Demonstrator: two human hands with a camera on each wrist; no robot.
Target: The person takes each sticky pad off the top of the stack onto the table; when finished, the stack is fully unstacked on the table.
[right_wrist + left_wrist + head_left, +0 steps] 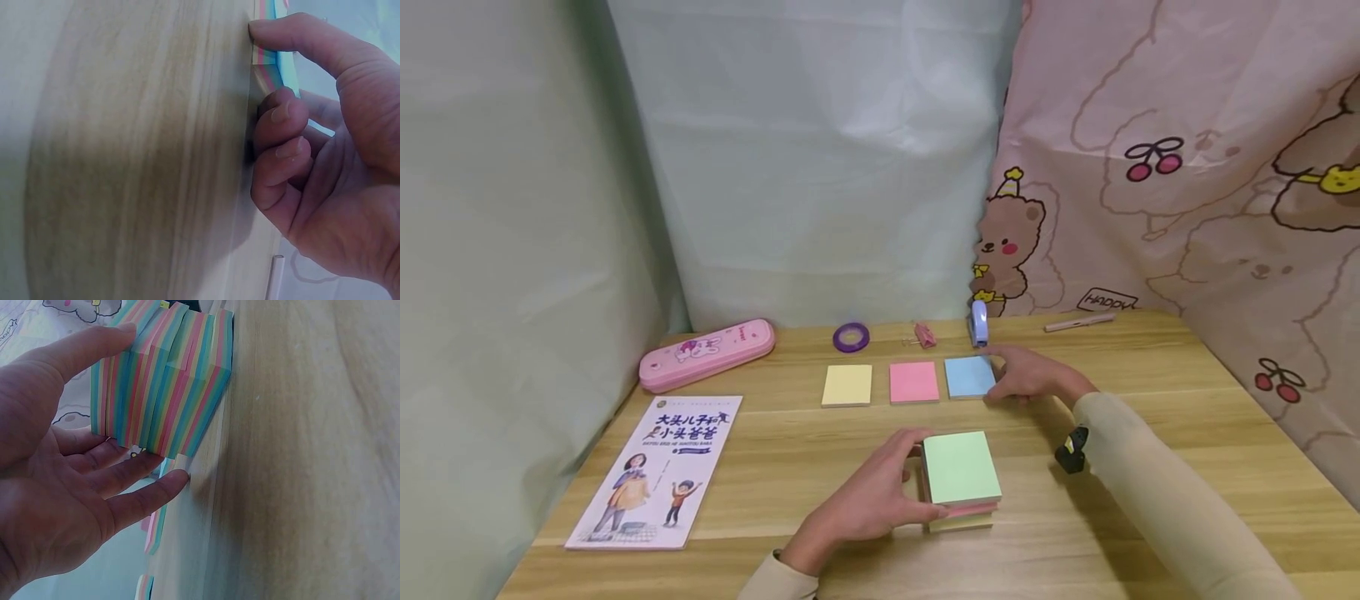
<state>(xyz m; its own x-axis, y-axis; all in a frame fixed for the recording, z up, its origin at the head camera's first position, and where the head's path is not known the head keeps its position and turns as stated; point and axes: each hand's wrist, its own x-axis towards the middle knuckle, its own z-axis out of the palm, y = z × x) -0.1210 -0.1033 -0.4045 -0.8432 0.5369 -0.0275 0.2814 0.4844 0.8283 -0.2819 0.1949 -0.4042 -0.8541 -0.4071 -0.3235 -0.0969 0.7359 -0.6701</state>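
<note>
A stack of sticky note pads (961, 468), green on top, stands at the near middle of the table. My left hand (880, 492) holds it from the left, thumb along the near side and fingers at the far side. In the left wrist view the stack's striped sides (165, 381) show between thumb and fingers. Farther back, my right hand (1030, 375) pinches the blue sticky note pad (968, 377) at its right end, thumb on the near edge and index finger at the far corner. Left of it lie a pink pad (913, 382) and a yellow pad (847, 385).
Along the back lie a purple tape roll (836, 337), a pink binder clip (925, 335), a blue stapler (979, 325) and a pink pen (1078, 322). On the left are a pink pencil case (707, 354) and a booklet (655, 471). Hanging cloths enclose the table.
</note>
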